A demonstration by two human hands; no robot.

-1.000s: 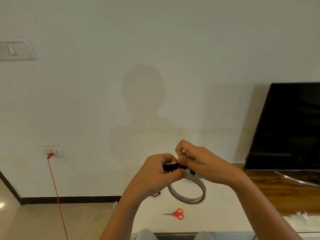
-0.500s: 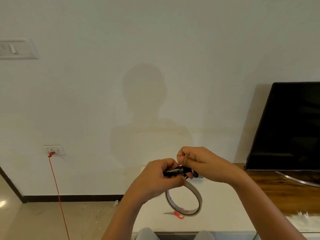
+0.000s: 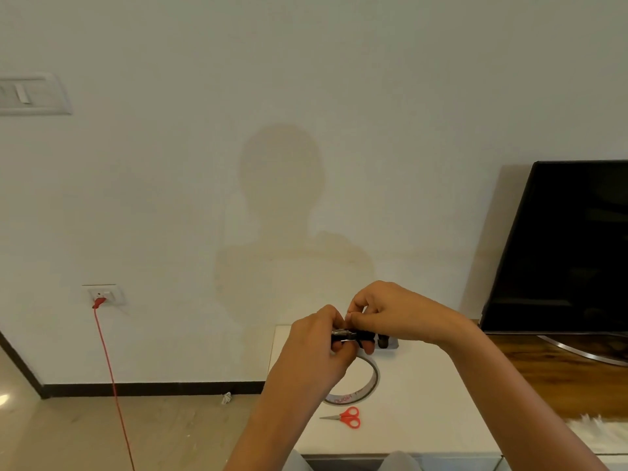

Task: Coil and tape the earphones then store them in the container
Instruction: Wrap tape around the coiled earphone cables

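Two hands are held together: coiled black earphones [image 3: 362, 335] are gripped by the left hand [image 3: 316, 350] and pinched by the right hand [image 3: 390, 317]; a translucent tape ring [image 3: 346, 399] is seen just below.

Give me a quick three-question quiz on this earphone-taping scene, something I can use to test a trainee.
1. True or false: the scissors lie on the white table, touched by neither hand.
2. What do the left hand and right hand hold between them? A) the earphones, bundled up B) the scissors C) a phone
3. Fill the gap: the black screen stands to the ___ of the hands.

Key: 1 true; 2 A; 3 right.
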